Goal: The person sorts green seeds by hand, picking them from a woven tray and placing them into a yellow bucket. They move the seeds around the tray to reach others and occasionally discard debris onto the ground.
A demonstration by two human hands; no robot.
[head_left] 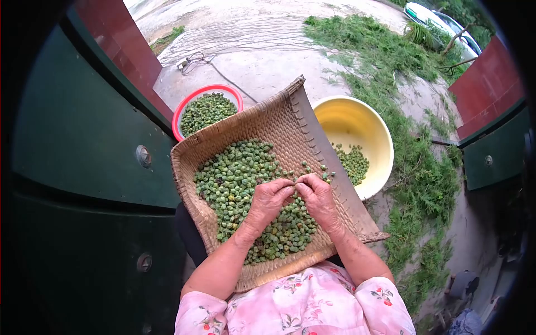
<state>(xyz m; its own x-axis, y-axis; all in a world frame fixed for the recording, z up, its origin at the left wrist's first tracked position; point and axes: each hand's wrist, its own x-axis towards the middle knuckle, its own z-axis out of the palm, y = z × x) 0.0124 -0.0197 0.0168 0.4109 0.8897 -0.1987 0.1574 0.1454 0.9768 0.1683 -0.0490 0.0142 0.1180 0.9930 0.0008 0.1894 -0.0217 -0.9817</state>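
A woven winnowing basket [273, 120] rests tilted across my lap, holding a heap of small, round green fruits [234, 178]. Over the right part of the heap, my left hand [269, 204] and my right hand [319, 202] meet fingertip to fingertip. Both are closed in a pinch. Whatever sits between the fingertips is too small to make out. A few loose fruits [325, 174] lie on the basket just beyond my right hand.
Beyond the basket's left edge stands a red-rimmed basin [240, 99] full of similar fruits. A yellow basin [382, 139] at the right holds some too. Cut green branches [413, 184] cover the ground at right. A dark green door [89, 128] stands at left; a cable [231, 82] lies ahead.
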